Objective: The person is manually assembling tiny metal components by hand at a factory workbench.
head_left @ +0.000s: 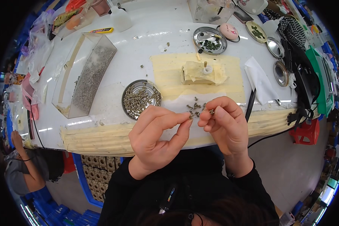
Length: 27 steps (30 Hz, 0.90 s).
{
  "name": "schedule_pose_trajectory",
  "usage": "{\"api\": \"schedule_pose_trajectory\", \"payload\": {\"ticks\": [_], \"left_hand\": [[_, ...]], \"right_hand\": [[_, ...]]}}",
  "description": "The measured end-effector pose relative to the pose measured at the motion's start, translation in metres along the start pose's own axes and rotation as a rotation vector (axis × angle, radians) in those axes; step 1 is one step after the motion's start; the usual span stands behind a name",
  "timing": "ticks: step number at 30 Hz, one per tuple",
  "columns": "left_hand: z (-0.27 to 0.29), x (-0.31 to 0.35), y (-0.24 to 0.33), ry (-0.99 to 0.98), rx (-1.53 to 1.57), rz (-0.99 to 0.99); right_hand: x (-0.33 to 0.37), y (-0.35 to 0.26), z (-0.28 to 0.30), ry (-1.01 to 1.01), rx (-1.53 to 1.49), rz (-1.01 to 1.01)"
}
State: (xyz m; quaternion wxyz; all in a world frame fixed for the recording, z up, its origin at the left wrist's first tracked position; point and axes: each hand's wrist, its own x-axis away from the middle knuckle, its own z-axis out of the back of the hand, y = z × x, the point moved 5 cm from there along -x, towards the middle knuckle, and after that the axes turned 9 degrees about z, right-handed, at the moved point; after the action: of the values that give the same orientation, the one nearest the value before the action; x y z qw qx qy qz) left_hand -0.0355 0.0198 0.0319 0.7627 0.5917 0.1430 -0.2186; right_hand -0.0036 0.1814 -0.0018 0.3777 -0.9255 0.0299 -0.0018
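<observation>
Between the thumb and forefinger of my left hand [156, 137] is a small metal part [191, 116]. My right hand [228, 126] pinches another small brass-coloured fitting [211, 112] just to the right of it. The two hands are close together but apart. Several similar small metal fittings [195, 106] lie loose on white paper beyond my fingertips. Left of them stands a round metal dish [123, 98] holding a heap of such pieces. Farther off, a tape-covered block [197, 75] with an upright peg and a white ring sits on a taped mat [165, 67].
A clear bin [69, 81] of small grey parts stands at the left. Beyond the block is a metal dish [225, 45] with dark green pieces. A folded white cloth [259, 83] and a black stick-like tool [251, 104] lie at right. A person's arm [31, 173] shows far left.
</observation>
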Motion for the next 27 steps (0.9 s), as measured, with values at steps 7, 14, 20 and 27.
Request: {"api": "schedule_pose_trajectory", "payload": {"ticks": [7, 14, 20, 27], "left_hand": [[0.001, 0.0, 0.001, 0.003, 0.009, 0.0], [0.0, 0.002, 0.0, -0.022, 0.029, -0.014], [0.001, 0.001, -0.001, 0.008, 0.021, -0.001], [0.001, 0.001, 0.0, 0.007, 0.021, 0.013]], "right_hand": [[-0.002, 0.002, 0.0, -0.03, 0.056, 0.06], [0.0, -0.001, -0.007, -0.03, 0.231, 0.164], [0.0, -0.001, -0.007, -0.053, 0.236, 0.166], [0.001, 0.002, -0.008, -0.053, 0.229, 0.157]]}}
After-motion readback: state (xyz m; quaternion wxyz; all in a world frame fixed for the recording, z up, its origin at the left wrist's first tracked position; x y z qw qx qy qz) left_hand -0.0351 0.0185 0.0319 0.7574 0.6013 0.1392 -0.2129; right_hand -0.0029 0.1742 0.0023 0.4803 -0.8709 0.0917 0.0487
